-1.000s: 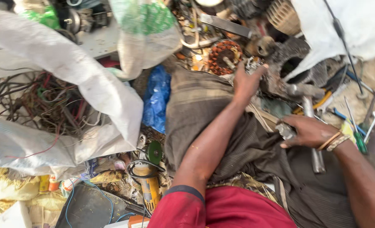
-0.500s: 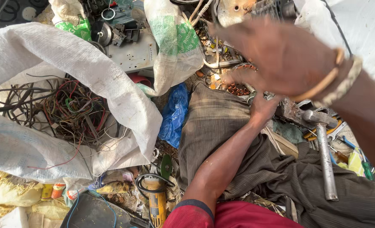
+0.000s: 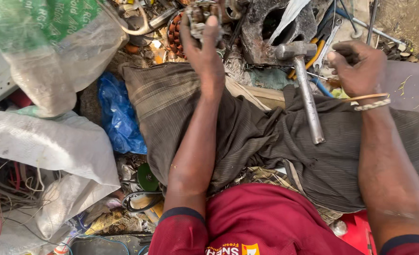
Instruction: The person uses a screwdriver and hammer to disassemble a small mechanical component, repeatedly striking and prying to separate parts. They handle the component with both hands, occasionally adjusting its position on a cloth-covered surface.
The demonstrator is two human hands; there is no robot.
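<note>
A: What's at upper left?
B: A clear plastic sack with a green printed panel point(image 3: 49, 42), then a crumpled blue bag point(image 3: 117, 118).
A: The hands?
B: Top centre, the left hand point(image 3: 205, 52) grasps a copper-wound motor part point(image 3: 183, 28). The right hand point(image 3: 358, 66) is clenched, beside a steel hammer point(image 3: 304, 85).

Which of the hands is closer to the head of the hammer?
Right. The right hand is just beside the hammer head, not touching. The left hand is farther away, gripping a metal part.
</note>
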